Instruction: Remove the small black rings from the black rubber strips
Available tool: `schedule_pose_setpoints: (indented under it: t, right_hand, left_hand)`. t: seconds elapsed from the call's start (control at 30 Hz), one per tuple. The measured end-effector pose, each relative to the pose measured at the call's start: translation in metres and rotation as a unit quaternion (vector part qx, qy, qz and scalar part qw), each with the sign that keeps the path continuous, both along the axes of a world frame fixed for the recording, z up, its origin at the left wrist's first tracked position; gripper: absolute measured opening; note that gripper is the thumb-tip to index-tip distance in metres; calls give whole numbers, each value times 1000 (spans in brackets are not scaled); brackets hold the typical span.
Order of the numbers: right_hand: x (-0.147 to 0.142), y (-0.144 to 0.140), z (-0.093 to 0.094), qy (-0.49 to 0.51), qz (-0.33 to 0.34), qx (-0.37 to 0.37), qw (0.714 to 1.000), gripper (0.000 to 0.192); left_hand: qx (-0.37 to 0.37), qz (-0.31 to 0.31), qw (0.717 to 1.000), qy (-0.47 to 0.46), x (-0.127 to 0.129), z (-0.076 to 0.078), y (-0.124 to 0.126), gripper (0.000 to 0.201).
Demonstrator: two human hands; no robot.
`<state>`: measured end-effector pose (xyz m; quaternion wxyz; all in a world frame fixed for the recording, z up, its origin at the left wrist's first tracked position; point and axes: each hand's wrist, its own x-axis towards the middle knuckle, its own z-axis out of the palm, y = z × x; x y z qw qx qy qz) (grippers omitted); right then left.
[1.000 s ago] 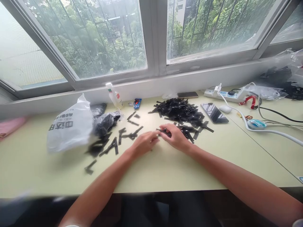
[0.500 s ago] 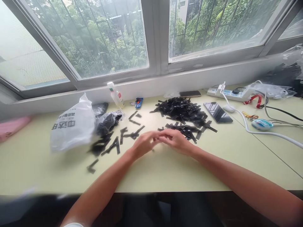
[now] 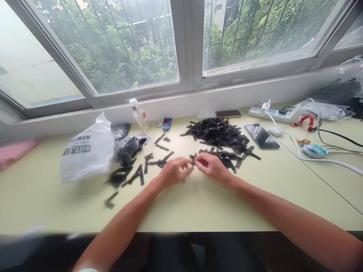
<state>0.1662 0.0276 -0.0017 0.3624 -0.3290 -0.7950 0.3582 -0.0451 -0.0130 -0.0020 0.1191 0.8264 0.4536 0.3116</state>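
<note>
While both hands meet above the table (image 3: pixel 198 211), left hand (image 3: pixel 173 172) and right hand (image 3: pixel 212 166) pinch one small black strip (image 3: pixel 193 157).

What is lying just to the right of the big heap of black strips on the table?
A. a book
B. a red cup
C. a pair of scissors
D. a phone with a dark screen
D. A phone with a dark screen lies flat on the table right beside the heap of black strips, on its right side.

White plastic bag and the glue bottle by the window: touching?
Apart. The head view shows bare window ledge between the white plastic bag and the glue bottle, with a dark bag lying in that gap.
</note>
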Motion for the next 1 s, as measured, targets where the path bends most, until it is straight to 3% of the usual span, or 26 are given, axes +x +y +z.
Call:
schedule_pose_setpoints:
  t: [0.13, 0.27, 0.5, 0.77, 0.9, 1.0]
  right_hand:
    - [0, -1, 0, 1, -4, -7, 1000, 11]
    - [1, -1, 2, -2, 4, -35, 999, 13]
    - [3, -1, 2, -40, 85, -45, 995, 25]
    - [3, 2, -1, -34, 122, -13, 992, 27]
    - [2, 0, -2, -66, 105, -4, 992, 20]
    - [0, -2, -3, -124, 66, 54, 989, 17]
  left_hand:
    - [-13, 1, 1000, 2, 3, 6, -4, 18]
    - [-12, 20, 999, -27, 3, 3, 0, 17]
    - [-30, 4, 999, -45, 1, 0, 1, 15]
    - [-132, -62, 987, -66, -3, 5, -1, 21]
    - [-161, -64, 982, -75, 1, 9, -4, 23]
    - [-156, -74, 983, -68, 8, 10, -7, 23]
